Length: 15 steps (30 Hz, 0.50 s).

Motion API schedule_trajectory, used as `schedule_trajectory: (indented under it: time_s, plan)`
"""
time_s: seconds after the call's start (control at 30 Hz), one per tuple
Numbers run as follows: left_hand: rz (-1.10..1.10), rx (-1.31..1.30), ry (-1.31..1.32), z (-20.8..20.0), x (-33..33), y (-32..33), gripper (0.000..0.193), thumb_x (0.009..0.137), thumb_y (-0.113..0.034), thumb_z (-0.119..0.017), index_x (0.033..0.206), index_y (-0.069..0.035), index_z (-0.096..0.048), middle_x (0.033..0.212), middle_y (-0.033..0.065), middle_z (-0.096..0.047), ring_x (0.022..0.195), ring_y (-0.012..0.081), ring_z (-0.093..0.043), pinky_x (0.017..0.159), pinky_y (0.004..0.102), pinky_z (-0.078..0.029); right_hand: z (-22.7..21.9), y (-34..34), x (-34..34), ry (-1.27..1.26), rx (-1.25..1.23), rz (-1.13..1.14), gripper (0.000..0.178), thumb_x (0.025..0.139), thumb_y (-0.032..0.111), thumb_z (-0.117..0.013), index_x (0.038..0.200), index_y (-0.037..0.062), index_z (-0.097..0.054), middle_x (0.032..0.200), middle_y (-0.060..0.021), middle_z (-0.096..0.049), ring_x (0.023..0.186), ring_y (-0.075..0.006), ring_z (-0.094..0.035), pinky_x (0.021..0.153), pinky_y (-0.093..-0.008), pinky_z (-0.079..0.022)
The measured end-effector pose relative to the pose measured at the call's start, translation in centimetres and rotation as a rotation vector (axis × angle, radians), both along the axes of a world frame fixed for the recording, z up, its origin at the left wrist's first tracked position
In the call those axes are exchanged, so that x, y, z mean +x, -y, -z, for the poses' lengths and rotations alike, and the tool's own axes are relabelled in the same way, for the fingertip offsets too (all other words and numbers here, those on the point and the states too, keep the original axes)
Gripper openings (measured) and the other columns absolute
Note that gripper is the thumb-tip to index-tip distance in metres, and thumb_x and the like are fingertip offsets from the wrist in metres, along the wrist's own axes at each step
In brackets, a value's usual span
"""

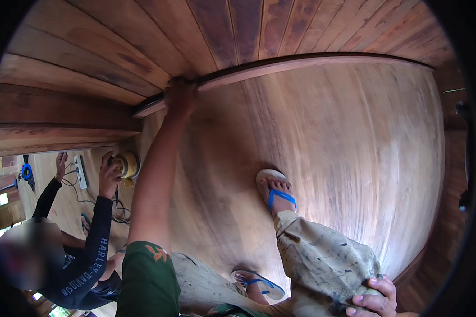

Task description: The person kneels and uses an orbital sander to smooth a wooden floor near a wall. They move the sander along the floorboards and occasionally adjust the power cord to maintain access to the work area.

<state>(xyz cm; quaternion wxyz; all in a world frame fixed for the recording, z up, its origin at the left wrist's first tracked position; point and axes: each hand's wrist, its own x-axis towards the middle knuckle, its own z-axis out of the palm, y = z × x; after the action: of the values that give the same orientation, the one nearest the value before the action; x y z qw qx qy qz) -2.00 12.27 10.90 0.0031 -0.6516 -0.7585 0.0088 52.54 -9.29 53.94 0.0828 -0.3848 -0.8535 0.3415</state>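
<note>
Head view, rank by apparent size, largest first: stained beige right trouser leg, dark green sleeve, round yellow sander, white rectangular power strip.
1. Stained beige right trouser leg
2. Dark green sleeve
3. Round yellow sander
4. White rectangular power strip

- Through my feed I see a dark green sleeve [147, 285], lower left, with an orange flower print [156, 252].
- Lower right, I make out baggy beige trousers [322, 253], dark-stained.
- Near lower centre, flip-flops [271, 173] with blue straps [281, 198].

Pale glare on the floor [344, 153], fisheye-bent edges.
</note>
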Motion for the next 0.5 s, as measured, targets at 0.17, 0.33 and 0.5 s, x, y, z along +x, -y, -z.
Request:
schedule_trajectory:
  time_s: [0.17,0.33,0.5]
  plan:
    - [-0.14,0.248,0.189,1.9,1.9,1.0,0.034,0.103,-0.023,-0.071,0.132,-0.007,-0.071,0.135,0.0201,-0.065,0.121,0.044,-0.067,0.102,0.0565,-0.055,-0.1,0.4,0.1,0.009,0.011,0.002,0.036,0.1,0.025,-0.075,0.115,-0.007,-0.08,0.12,-0.0287,-0.076,0.116,-0.0487,-0.072,0.098,-0.0688,-0.06]
    - [-0.325,0.17,0.438,7.1,3.9,1.9,0.042,0.102,-0.04,-0.075,0.124,-0.004,-0.072,0.125,0.0194,-0.07,0.122,0.0443,-0.065,0.102,0.055,-0.053,0.0,0.3,0.3,-0.004,0.008,0.013,0.036,0.1,0.026,-0.075,0.115,-0.0068,-0.08,0.12,-0.0287,-0.076,0.117,-0.0487,-0.072,0.099,-0.0697,-0.059]
    - [-0.474,-0.008,0.781,7.7,2.3,-1.3,0.078,0.102,-0.057,-0.072,0.15,0.003,-0.06,0.151,0.0268,-0.064,0.137,0.0405,-0.064,0.114,0.05,-0.051,0.4,0.5,0.5,-0.016,0.008,0.018,0.037,0.101,0.027,-0.075,0.115,-0.0067,-0.08,0.12,-0.0288,-0.075,0.118,-0.0488,-0.072,0.099,-0.0705,-0.059]
